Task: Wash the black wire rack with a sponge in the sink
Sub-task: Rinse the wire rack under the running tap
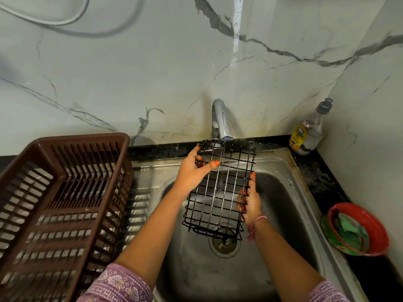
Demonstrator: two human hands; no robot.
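Rack (pixel 218 190) hangs over the sink (pixel 290 192), under the tap (pixel 221 123); left hand (pixel 193 171) fingers curl round its far edge, right hand (pixel 250 201) fingers grip the near side. Sponge (pixel 349 231) sits untouched in the bowl (pixel 379 234), right of the fingers; looks like rinsing, scrubbing unclear

Both hands grip wire rack (pixel 218 188) — under tap (pixel 221 120).

A glossy black coated-wire rack (pixel 218 190) was seen over a dull, scuffed stainless-steel sink (pixel 290 192); a polished chrome tap (pixel 221 120), veined marble-look wall (pixel 152 73) and brown plastic crate (pixel 65 203) were shown.
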